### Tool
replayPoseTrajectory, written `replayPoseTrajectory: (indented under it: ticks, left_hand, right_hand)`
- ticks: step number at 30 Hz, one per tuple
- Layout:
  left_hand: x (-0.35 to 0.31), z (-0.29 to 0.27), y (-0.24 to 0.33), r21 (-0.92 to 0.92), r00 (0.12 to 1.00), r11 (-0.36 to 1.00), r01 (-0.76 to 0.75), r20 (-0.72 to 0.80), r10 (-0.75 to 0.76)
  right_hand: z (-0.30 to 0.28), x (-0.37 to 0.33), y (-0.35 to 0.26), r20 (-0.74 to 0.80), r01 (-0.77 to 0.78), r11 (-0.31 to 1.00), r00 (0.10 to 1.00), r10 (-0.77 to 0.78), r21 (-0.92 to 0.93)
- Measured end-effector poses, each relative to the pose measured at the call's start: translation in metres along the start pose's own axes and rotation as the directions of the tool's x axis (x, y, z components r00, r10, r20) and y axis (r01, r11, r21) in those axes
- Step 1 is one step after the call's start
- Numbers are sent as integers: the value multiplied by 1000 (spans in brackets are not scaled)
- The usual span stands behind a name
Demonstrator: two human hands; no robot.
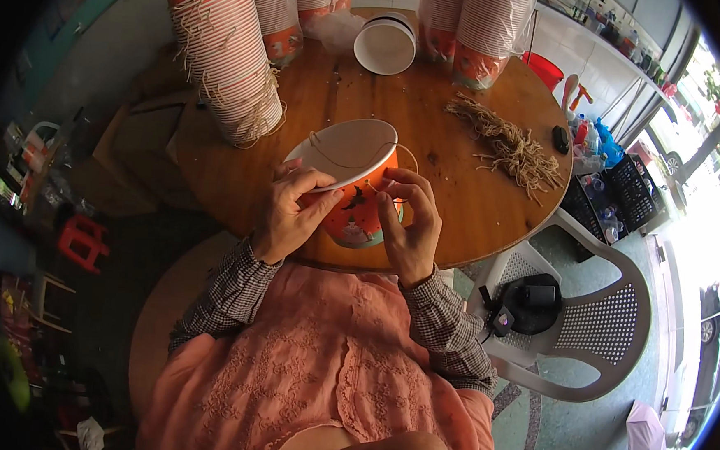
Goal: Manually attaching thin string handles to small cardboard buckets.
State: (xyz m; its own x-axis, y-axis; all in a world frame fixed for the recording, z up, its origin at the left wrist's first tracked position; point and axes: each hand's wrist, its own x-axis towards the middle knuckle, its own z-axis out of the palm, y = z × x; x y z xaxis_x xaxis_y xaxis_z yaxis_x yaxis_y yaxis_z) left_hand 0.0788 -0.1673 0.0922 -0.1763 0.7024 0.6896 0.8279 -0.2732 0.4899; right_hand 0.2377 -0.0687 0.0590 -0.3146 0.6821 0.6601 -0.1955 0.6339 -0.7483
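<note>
An orange paper bucket (pixel 354 216) with dark printed figures and a white inside tilts toward me at the near edge of the round table. My left hand (pixel 291 212) grips its rim and near wall, thumb outside. A thin tan cord (pixel 416 156) loops over the bucket's mouth and down its right side. Between thumb and fingertips, my right hand (pixel 412 224) pinches this cord against the bucket's right wall. Right of the bucket lies a loose bundle of similar cords (pixel 513 144). At the left leans a tall stack of nested buckets (pixel 226 60) with cords hanging from it.
More bucket stacks in clear plastic (pixel 479 34) stand along the back of the wooden table (pixel 318 99). A white-lined bucket (pixel 385 49) lies on its side there. A small black object (pixel 561 139) sits at the right edge. A plastic chair (pixel 601 322) stands close by.
</note>
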Motion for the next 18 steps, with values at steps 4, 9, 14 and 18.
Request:
replayPoseTrajectory:
  ticks: [4,9,14,18]
  left_hand:
    - [0,1,-1,25,999,999,-33,21,33]
    - [-4,6,1,62,995,994,-95,10,95]
    - [-6,8,3,85,995,991,-103,5,103]
    - [-7,10,3,112,993,986,-120,-9,122]
  right_hand:
    - [-2,0,-3,10,-24,1000,1000,24,-18]
    - [-4,-2,-1,1,-33,998,999,33,-57]
    - [-7,-4,-9,28,-95,994,995,97,-51]
    - [-10,-6,-7,18,-36,994,999,38,-100]
